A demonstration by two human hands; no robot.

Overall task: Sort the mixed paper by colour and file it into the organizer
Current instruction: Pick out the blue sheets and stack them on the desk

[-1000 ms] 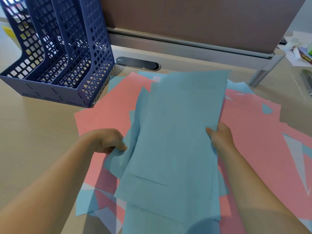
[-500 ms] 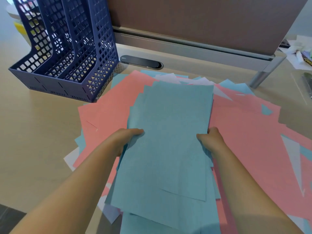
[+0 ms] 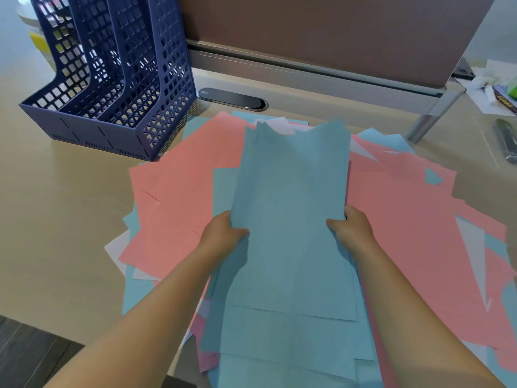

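Head view: both hands, left (image 3: pixel 223 233) and right (image 3: pixel 351 229), each grip a long side edge of a blue stack (image 3: pixel 291 219), its long axis pointing away. The organizer (image 3: pixel 117 88) stands far-left of the stack, nearer the left hand.

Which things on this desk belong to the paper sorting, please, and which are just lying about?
For the job:
blue sheets, gripped by left hand and right hand
pink sheets
white sheets
organizer

Lying about:
cable slot
clutter, far right
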